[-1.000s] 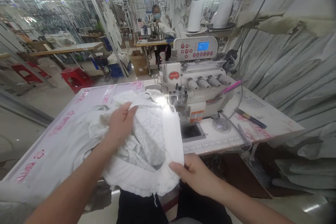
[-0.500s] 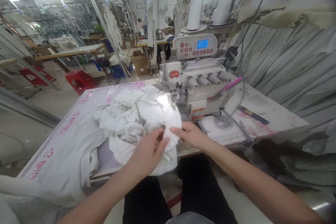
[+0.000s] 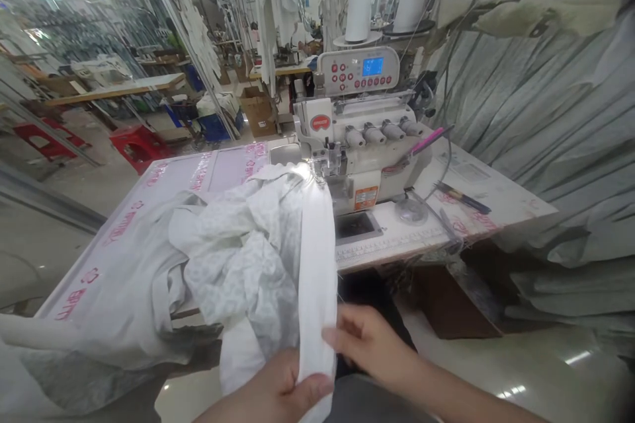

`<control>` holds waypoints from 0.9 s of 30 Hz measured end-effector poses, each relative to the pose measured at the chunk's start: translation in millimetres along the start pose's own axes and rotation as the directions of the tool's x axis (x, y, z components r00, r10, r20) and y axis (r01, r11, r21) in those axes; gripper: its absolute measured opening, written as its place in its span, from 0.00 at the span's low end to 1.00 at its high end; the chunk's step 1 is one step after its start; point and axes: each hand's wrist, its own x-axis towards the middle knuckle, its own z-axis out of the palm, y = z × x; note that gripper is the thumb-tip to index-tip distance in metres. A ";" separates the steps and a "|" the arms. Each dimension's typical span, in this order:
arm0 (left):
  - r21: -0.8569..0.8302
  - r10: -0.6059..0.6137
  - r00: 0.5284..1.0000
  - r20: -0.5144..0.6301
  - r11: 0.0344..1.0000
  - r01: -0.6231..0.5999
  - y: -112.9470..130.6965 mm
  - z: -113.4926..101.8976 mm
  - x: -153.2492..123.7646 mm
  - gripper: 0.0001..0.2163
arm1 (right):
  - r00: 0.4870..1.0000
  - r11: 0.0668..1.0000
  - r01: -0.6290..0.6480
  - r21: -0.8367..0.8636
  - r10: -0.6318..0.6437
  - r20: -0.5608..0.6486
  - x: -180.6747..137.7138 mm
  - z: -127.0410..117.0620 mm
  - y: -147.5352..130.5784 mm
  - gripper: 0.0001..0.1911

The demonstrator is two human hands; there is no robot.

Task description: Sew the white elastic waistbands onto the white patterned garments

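Observation:
A white garment [image 3: 243,264] with a faint pattern lies bunched over the table's front edge. Its plain white band [image 3: 316,258] runs taut from the lit needle area of the overlock sewing machine [image 3: 347,139] down toward me. Low in the view, my left hand [image 3: 285,383] is closed on the band's lower end, thumb on top. My right hand [image 3: 364,340] pinches the band's right edge a little higher up, fingers curled. Cloth hides some of my left fingers.
More pale cloth [image 3: 124,297] drapes over the table's left side. On the right of the tabletop lie dark-handled scissors or snips [image 3: 464,198] and a clear round dish [image 3: 411,211]. Thread cones [image 3: 358,10] stand behind the machine. A cardboard box [image 3: 451,297] sits below the table.
Both hands have come down toward me, away from the machine, drawing the band out straight. The bunched garment has spread downward and the view has shifted slightly.

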 end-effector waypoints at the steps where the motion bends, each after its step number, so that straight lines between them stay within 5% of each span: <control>1: -0.011 0.010 1.000 0.001 1.000 -0.010 -3.8 3.4 1.1 0.17 | 0.999 0.999 -0.034 0.016 0.033 0.041 -8.1 4.3 2.9 0.22; 4: -0.022 0.054 0.999 0.008 0.998 -0.054 -13.8 6.8 8.8 0.18 | 1.000 1.000 -0.016 0.004 0.016 0.024 -11.2 6.0 -0.6 0.20; 8: -0.011 0.023 0.998 -0.057 1.000 -0.024 -28.3 7.2 15.7 0.19 | 0.987 0.961 0.066 -0.268 -0.102 -0.123 4.3 -2.4 -11.1 0.19; 11: -0.013 0.037 0.998 -0.048 0.999 -0.038 -34.3 9.9 17.0 0.20 | 0.990 0.903 0.037 -0.427 -0.092 -0.109 5.9 -4.2 -11.9 0.22; 15: -0.054 0.086 0.996 0.004 0.995 -0.086 -29.7 12.3 16.8 0.19 | 0.989 0.961 -0.076 -0.266 0.106 0.100 1.5 0.1 -8.1 0.24; 18: -0.095 0.117 0.992 0.040 0.989 -0.113 -21.8 -0.6 19.8 0.20 | 0.973 0.992 -0.079 -0.102 0.099 0.209 0.8 2.8 -5.2 0.27; 20: -0.109 0.138 0.989 -0.049 0.984 -0.142 -16.4 -19.5 27.2 0.21 | 0.983 0.996 -0.026 -0.085 0.041 0.180 0.3 3.3 -5.4 0.28; 21: -0.090 0.135 0.974 -0.180 0.984 -0.153 -13.7 -31.0 32.8 0.21 | 0.986 0.996 -0.002 -0.089 0.017 0.164 -0.1 3.4 -6.5 0.29; 22: -0.050 0.129 0.920 -0.369 0.986 -0.159 -11.1 -42.9 39.4 0.21 | 0.988 0.995 0.019 -0.097 -0.004 0.156 -0.5 3.6 -8.2 0.29; 23: 0.022 0.132 0.803 -0.581 0.989 -0.147 -8.4 -54.6 46.3 0.21 | 0.988 0.994 0.039 -0.104 -0.023 0.155 -0.8 3.8 -10.3 0.28; 24: 0.119 0.160 0.630 -0.760 0.987 -0.107 -5.9 -65.3 53.1 0.23 | 0.986 0.992 0.059 -0.115 -0.040 0.159 -0.9 4.2 -12.5 0.28; 25: 0.216 0.207 0.457 -0.865 0.976 -0.034 -3.5 -74.7 59.0 0.27 | 0.986 0.989 0.079 -0.128 -0.058 0.158 -0.8 4.6 -14.6 0.27; 26: 0.300 0.267 0.335 -0.904 0.952 0.051 -1.4 -82.6 63.2 0.31 | 0.985 0.985 0.101 -0.142 -0.078 0.156 -0.5 5.1 -16.3 0.26; 27: 0.372 0.322 0.299 -0.898 0.920 0.126 0.4 -88.8 65.5 0.33 | 0.983 0.980 0.124 -0.157 -0.100 0.153 -0.2 5.6 -17.2 0.24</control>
